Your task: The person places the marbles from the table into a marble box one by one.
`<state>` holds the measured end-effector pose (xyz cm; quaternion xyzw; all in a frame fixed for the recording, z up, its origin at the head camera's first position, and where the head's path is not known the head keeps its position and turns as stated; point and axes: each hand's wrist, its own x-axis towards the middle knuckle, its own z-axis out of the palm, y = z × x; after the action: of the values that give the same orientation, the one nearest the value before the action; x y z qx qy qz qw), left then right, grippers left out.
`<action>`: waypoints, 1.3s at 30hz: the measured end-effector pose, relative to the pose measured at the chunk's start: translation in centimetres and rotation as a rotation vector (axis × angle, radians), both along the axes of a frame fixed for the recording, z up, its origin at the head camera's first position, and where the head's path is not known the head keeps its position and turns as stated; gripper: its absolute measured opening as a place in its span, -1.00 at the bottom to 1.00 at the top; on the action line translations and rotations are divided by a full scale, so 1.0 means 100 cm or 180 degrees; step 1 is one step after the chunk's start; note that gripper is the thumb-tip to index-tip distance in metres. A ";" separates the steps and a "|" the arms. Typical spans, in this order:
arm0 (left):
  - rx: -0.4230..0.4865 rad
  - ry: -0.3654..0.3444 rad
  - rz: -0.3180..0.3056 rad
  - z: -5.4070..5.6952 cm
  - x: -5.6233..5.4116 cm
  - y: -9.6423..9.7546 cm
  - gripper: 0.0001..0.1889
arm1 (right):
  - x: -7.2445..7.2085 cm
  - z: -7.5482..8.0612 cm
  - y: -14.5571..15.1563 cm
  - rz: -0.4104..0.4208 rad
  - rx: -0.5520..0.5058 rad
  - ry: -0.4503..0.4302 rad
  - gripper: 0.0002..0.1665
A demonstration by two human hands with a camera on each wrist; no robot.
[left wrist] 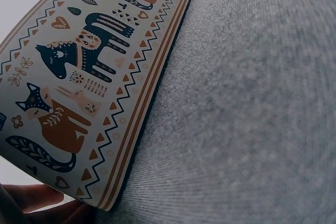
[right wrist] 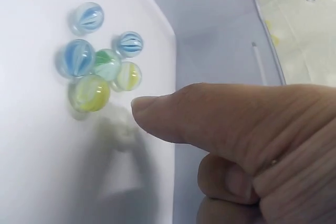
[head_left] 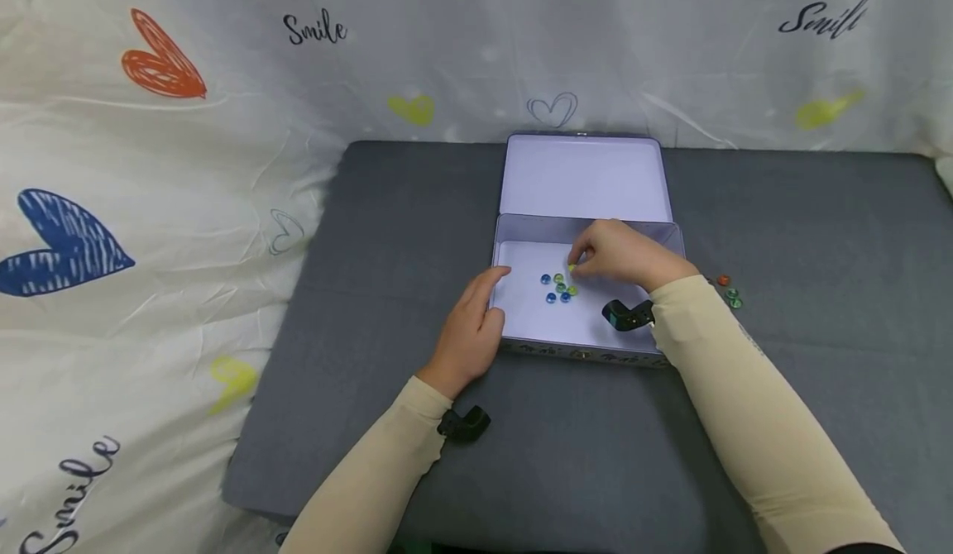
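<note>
A shallow tin box [head_left: 521, 318] with a pale lilac inside lies on the grey cloth, its hinged lid [head_left: 588, 178] laid back. Several glass marbles [right wrist: 106, 65] cluster on its floor, with blue, green or yellow swirls. My right hand [head_left: 625, 255] is inside the box, thumb and forefinger pinching a yellow marble [head_left: 572, 267] just behind the cluster. In the right wrist view the thumb hides that marble. My left hand [head_left: 469, 331] rests against the box's left side, fairly straight fingers touching the wall and rim. The left wrist view shows its fingers [left wrist: 34, 196] by the patterned front corner.
More marbles [head_left: 733, 293], orange and green, lie on the cloth right of the box, beside my right sleeve [head_left: 744, 389]. The grey table surface [head_left: 402, 231] extends around the box. A white curtain [head_left: 476, 50] with printed hearts hangs behind and at the left.
</note>
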<state>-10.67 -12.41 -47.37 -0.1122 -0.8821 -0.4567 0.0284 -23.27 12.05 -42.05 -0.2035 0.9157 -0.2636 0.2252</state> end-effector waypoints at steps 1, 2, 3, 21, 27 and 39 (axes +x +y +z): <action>-0.0001 0.0000 0.0003 0.000 0.000 0.000 -0.37 | 0.000 0.000 0.000 0.0025 0.0015 -0.0006 -0.80; 0.0003 0.0004 0.0005 0.000 0.000 0.000 -0.37 | 0.000 -0.001 0.000 0.0044 0.0029 -0.0007 -0.80; 0.0005 0.0006 0.0005 -0.001 0.000 0.000 -0.37 | 0.000 -0.002 -0.001 0.0063 0.0040 0.0003 -0.80; -0.0005 0.0047 -0.0009 0.002 -0.001 0.000 -0.36 | -0.003 -0.008 -0.004 0.0217 0.0039 0.0009 -0.74; 0.0010 0.0031 -0.0029 0.001 -0.001 0.000 -0.36 | 0.000 -0.002 -0.001 0.0119 0.0022 0.0084 -0.74; 0.0000 0.0011 0.0021 0.000 0.001 0.001 -0.36 | 0.022 0.046 0.015 -0.0049 -0.0132 0.0602 -0.80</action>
<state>-10.62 -12.31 -47.40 -0.1101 -0.8823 -0.4565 0.0314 -21.08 13.54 -37.48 -0.2250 0.9287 -0.2638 0.1315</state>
